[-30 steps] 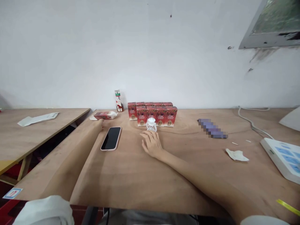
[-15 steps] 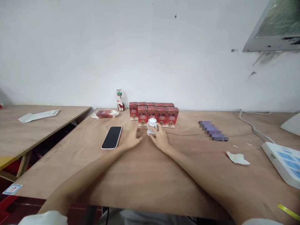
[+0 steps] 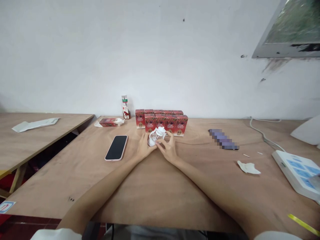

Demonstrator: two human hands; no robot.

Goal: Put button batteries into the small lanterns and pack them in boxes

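A small white lantern [image 3: 157, 136] with a clear middle, a white cap and a white base is held tilted between my two hands, its top leaning right. My left hand [image 3: 144, 147] is closed about the base on the left side. My right hand [image 3: 169, 149] has its fingers on the lantern's right side, thumb near the base and index finger by the cap. Right behind it, several red printed boxes [image 3: 181, 125] stand upright in two rows, partly hidden by the lantern.
A phone [image 3: 116, 148] lies left of my hands. Behind it are a red packet [image 3: 110, 122] and a small bottle [image 3: 126, 108] by the wall. To the right are a blurred purple item [image 3: 223, 139], crumpled paper [image 3: 248, 167], a white device [image 3: 297, 171] and a cable [image 3: 262, 135].
My left hand has come in from the left and taken hold of the lantern's base. The lantern has gone from upright to tilted. The view has shifted slightly.
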